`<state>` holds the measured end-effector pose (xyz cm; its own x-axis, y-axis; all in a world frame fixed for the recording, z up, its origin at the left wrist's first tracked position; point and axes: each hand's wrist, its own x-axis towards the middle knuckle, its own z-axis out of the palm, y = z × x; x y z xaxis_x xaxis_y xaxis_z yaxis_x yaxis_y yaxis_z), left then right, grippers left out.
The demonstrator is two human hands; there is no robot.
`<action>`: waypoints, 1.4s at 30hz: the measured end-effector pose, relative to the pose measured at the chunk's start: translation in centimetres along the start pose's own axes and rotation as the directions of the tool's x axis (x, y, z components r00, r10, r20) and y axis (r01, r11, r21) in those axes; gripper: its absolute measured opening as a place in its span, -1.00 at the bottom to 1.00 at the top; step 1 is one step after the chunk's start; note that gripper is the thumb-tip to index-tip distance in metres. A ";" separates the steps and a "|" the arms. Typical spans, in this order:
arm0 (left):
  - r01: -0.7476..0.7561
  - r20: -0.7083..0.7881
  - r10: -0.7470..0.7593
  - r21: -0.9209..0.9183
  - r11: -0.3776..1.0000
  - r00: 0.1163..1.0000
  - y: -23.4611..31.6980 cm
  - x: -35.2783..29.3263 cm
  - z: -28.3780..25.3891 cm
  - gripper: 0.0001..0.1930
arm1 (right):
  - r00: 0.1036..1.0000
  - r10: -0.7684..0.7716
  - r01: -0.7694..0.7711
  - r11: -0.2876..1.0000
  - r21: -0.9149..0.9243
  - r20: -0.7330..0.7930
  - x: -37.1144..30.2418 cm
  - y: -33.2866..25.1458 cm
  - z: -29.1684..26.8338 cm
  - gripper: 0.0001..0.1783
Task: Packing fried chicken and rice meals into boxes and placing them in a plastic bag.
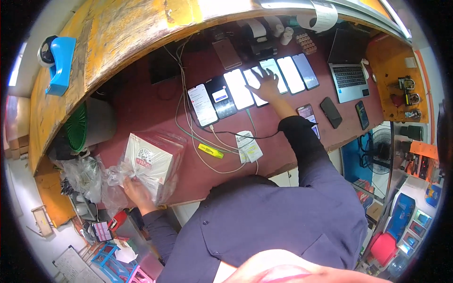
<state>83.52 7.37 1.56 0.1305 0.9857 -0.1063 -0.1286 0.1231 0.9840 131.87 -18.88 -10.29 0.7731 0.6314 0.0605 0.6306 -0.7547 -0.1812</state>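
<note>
Clear plastic wraps a stack of flat white and red boxes (148, 158) at the left of the maroon desk. My left hand (137, 192) is closed on this plastic bag (123, 175) near its gathered end. Farther right, my right hand (268, 88) is over a row of smartphones, fingers spread, its fingertips on or just above a lit phone (255, 87). It holds nothing. Beside it are a bright-screened phone (238, 89) to the left and another lit phone (291, 74) to the right. A dark card terminal (223, 109) stands between phones in the row.
White cables cross the desk (207, 181) beside a yellow highlighter (211, 151) and paper slip (248, 147). An open laptop (349, 78) stands at the right, near several phones. A wooden shelf (127, 35) overhangs the far side. A grey bin (101, 120) is at left.
</note>
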 end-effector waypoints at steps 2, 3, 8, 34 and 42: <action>0.004 0.014 -0.004 -0.006 1.000 1.000 0.4 -0.2 0.0 -0.87 | 0.996 -0.092 0.093 0.995 0.046 -0.006 -0.8 -1.8 -0.3 -0.14; 0.007 0.034 -0.006 -0.010 1.000 0.999 0.5 -0.3 0.0 -0.87 | 0.992 -0.123 0.123 0.991 0.053 -0.012 -0.9 -2.7 -0.4 -0.14; -0.004 -0.013 0.003 -0.050 0.999 1.000 0.1 -0.4 0.2 -0.91 | 0.981 -0.192 0.191 0.970 0.148 -0.005 -1.5 -4.9 -0.3 -0.16; -0.092 0.054 0.089 0.056 0.994 0.995 -0.7 -0.1 0.4 -0.90 | 0.930 -0.333 0.240 0.871 0.429 0.156 -13.0 -7.3 -3.2 -0.41; -0.021 0.061 0.033 -0.185 0.982 0.998 0.0 -0.5 1.0 -0.86 | 0.633 -0.690 0.668 0.256 0.698 -0.352 -4.3 -8.6 -31.5 -0.62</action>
<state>84.48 6.74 1.80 0.1859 0.9804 -0.0647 -0.3112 0.1212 0.9426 125.24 -20.73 21.89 0.0786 0.8571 0.5090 0.6302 0.3529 -0.6916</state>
